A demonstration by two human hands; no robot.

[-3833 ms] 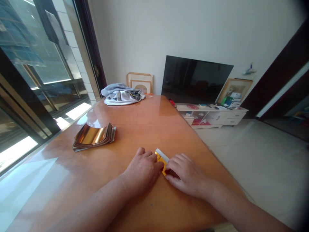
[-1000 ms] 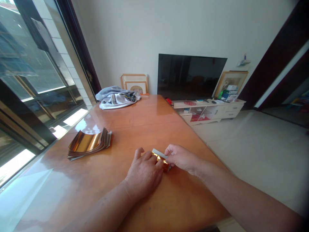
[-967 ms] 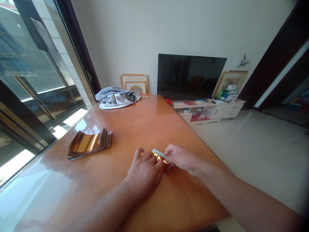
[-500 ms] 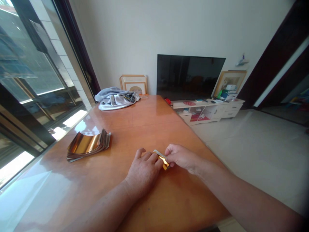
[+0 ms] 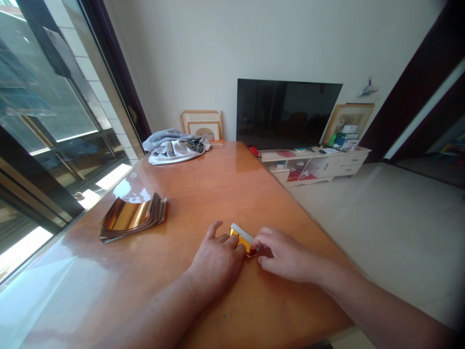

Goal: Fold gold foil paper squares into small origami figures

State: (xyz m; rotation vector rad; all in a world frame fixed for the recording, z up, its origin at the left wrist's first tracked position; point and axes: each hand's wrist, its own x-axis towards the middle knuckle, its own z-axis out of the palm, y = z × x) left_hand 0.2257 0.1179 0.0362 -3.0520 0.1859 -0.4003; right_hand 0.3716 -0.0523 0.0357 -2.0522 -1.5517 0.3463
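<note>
A small folded piece of gold foil paper (image 5: 240,237) with a white edge lies on the orange wooden table (image 5: 225,184). My left hand (image 5: 216,261) rests palm down on the table, its fingertips pressing the paper's left side. My right hand (image 5: 285,254) lies low on the table, fingers pressed together on the paper's right end. Most of the paper is hidden between the two hands. A stack of gold foil sheets (image 5: 132,218), curled at its top, sits to the left.
A grey cloth bundle (image 5: 174,145) lies at the table's far end, picture frames (image 5: 201,126) behind it. A dark TV (image 5: 286,114) stands on a low white cabinet (image 5: 316,165). Windows run along the left; the table's right edge drops to a tiled floor.
My right hand has come down from a raised pinch to lie flat against the table on the paper. The paper's white edge shows more. My left hand has stayed in place.
</note>
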